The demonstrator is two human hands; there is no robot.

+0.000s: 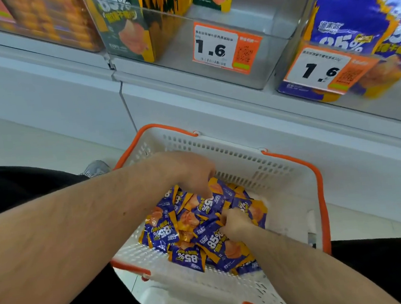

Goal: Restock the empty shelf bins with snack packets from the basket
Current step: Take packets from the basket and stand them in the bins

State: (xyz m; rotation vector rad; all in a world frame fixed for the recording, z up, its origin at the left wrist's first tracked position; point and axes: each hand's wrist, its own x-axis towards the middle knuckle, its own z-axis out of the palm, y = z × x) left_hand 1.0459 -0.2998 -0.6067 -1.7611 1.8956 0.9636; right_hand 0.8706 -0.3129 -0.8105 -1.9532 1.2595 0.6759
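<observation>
A: Where are the snack packets (pixel 201 226)?
B: Heaped in the white basket (pixel 243 158) with orange handles — glossy purple sachets with orange-yellow corners and a bold "85%".
A: And the hands?
B: Both are in the heap. The left hand (pixel 186 169) curls fingers down onto it, grip unclear; the right hand (pixel 235 222) pinches a packet. The clear shelf bin (pixel 259 58) above — tagged 1.6 — looks mostly bare.

We note purple-and-orange snack packets (pixel 208 232) heaped loosely in a white, orange-rimmed basket (pixel 292 207); clear shelf bin (pixel 254 58) above, partly stocked.
</observation>
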